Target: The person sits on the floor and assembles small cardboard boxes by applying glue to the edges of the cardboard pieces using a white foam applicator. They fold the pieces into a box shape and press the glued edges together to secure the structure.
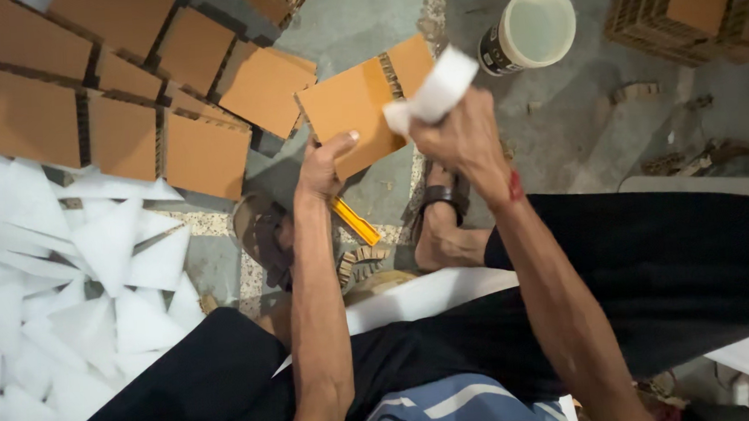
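Observation:
My left hand (323, 166) grips the lower edge of a brown corrugated cardboard piece (360, 104) and also holds a yellow-handled cutter (355, 221) that sticks out below the palm. My right hand (460, 138) is closed on a white foam piece (435, 92) held against the cardboard's right side. Both hands are raised above my sandalled feet (439, 216) over the concrete floor.
Several brown cardboard squares (129, 87) lie on the floor at upper left. A heap of white foam triangles (79, 286) spreads at left. A white-lidded tub (531, 27) stands at top right beside stacked cardboard (688, 2). A white board (430, 293) lies across my lap.

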